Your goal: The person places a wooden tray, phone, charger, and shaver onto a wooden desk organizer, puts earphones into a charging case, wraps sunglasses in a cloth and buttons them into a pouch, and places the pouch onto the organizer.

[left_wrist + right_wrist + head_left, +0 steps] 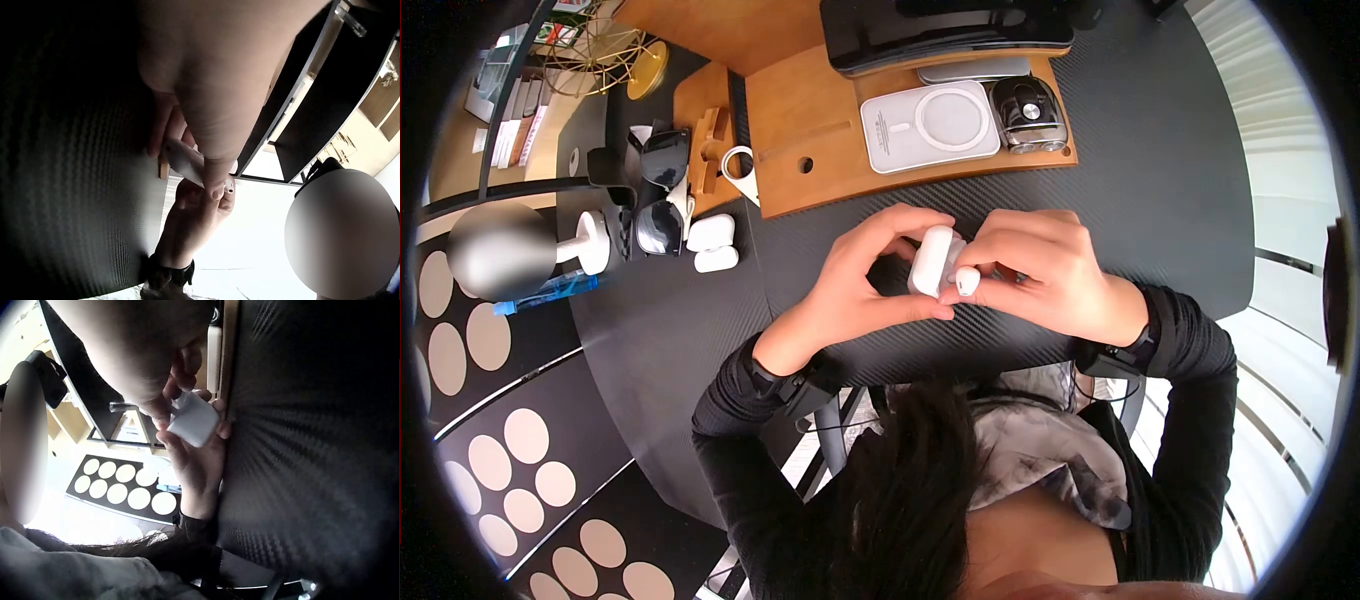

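A dark round table (1160,180) with a woven carbon-like pattern fills the scene, and beyond its left edge lies a dark floor mat with pale circles (490,480). At the far edge of the table sits a wooden tray (800,130) carrying a white charger (930,125), a small black speaker-like box (1028,115) and, behind them, a dark flat device (945,30). Toward the left edge lie sunglasses (660,190), two small white cases (713,243) and a white knob-shaped object (590,242). Near the middle of the table, just above its surface, both hands meet around a white earbud case (930,260). The left hand (860,275) curls around the case from the left, its thumb under it and its fingers over the top, so its grip is pinching the case. The right hand (1045,270) closes in from the right, its fingertips pinching a white earbud (967,281) right at the case's near end; the wrist views show the same case (194,419) held between fingers of both hands, close to the table. Both forearms wear black sleeves.
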The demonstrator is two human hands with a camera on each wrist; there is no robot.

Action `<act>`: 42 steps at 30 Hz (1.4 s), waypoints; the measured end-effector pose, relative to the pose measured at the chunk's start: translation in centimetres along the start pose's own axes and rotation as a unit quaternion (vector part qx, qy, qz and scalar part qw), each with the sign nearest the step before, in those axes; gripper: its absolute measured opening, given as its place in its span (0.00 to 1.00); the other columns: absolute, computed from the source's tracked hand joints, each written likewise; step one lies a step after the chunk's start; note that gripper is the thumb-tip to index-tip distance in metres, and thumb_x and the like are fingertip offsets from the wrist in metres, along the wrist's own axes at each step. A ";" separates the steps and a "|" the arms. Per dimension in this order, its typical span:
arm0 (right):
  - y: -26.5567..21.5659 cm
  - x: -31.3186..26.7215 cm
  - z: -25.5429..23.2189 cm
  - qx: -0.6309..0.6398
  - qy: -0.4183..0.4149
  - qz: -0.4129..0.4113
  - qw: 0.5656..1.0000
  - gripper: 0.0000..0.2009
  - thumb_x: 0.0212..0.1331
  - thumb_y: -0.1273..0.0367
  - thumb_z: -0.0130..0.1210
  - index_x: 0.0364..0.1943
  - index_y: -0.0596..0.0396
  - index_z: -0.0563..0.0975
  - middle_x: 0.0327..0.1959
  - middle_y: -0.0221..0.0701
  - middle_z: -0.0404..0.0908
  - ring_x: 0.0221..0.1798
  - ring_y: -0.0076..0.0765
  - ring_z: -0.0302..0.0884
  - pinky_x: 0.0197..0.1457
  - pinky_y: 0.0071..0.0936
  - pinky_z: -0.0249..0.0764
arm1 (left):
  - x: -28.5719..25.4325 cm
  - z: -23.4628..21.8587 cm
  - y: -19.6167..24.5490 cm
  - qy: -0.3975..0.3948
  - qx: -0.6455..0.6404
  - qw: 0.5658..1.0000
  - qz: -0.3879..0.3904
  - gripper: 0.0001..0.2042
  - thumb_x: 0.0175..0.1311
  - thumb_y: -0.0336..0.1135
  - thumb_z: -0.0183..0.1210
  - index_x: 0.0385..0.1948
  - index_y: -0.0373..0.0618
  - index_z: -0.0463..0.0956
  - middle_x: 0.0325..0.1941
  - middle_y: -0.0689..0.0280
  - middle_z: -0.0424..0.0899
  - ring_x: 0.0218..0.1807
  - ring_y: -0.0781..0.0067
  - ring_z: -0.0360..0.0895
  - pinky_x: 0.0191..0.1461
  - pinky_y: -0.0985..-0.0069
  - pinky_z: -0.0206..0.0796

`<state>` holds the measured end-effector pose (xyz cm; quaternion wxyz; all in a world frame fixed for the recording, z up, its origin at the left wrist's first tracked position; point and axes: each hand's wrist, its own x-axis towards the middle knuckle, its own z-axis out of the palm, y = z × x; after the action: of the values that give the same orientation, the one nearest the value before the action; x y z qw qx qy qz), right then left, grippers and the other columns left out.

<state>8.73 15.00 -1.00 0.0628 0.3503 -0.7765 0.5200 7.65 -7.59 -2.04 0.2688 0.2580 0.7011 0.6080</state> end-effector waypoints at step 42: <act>0.3 0.4 -0.2 0.054 -0.099 0.039 0.993 0.15 0.48 0.75 0.63 0.41 0.59 0.74 0.36 0.37 0.76 0.36 0.45 0.78 0.38 0.33 0.75 | -6.4 -6.1 8.6 0.111 0.565 0.814 -0.068 0.22 0.41 0.30 0.69 0.43 0.42 0.74 0.48 0.58 0.76 0.53 0.55 0.74 0.55 0.66 0.67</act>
<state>8.24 15.02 -0.94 -0.0538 0.3724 -0.7626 0.5262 8.32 -15.27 7.60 0.0369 0.2470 0.9621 0.1091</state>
